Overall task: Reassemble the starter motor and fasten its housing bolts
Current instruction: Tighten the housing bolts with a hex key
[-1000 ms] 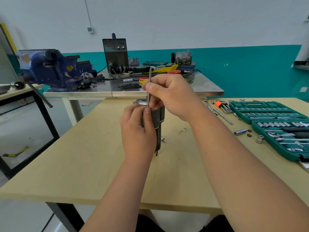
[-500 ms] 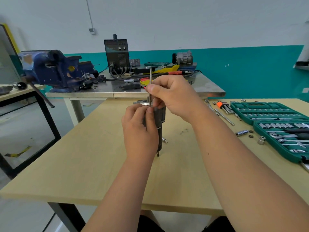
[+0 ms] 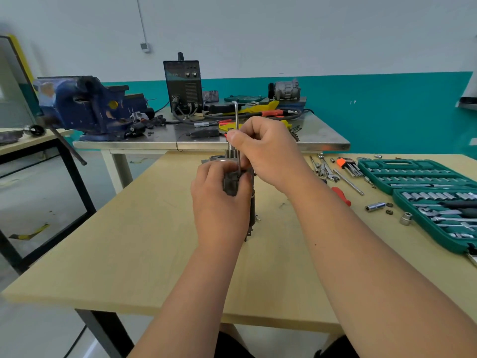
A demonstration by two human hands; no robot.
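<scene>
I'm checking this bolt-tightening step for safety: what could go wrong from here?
The right hand pinches the hex key by its long upright shaft. Its tip is hidden, so it may be poorly seated and slip. The starter motor seems to stand on its narrow end on the table, steadied only by the left hand's grip, so turning force could tip it.

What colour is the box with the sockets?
The socket box is teal green; the head view shows it.
</scene>
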